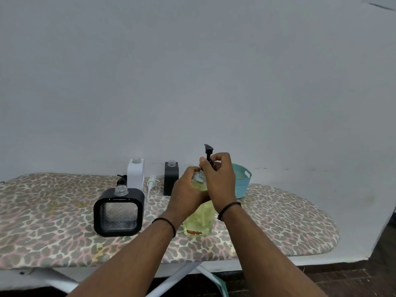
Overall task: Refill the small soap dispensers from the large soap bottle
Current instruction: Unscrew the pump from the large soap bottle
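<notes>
The large soap bottle [198, 221], clear with yellow-green liquid, stands upright on the ironing board. My left hand [186, 194] grips its shoulder. My right hand [218, 179] pinches the black pump head [208, 152] at the bottle's neck; its nozzle sticks up above my fingers. Three small dispensers stand uncapped to the left: a black square one with a clear window [119, 212] nearest, a white one [136, 175] and a black one [171, 177] at the back.
A white pump [151, 183] lies between the two back dispensers, and a black pump [122, 179] lies left of the white dispenser. A teal basket [243, 181] stands behind my right hand. The leopard-print board [278, 224] ends in a rounded tip on the right.
</notes>
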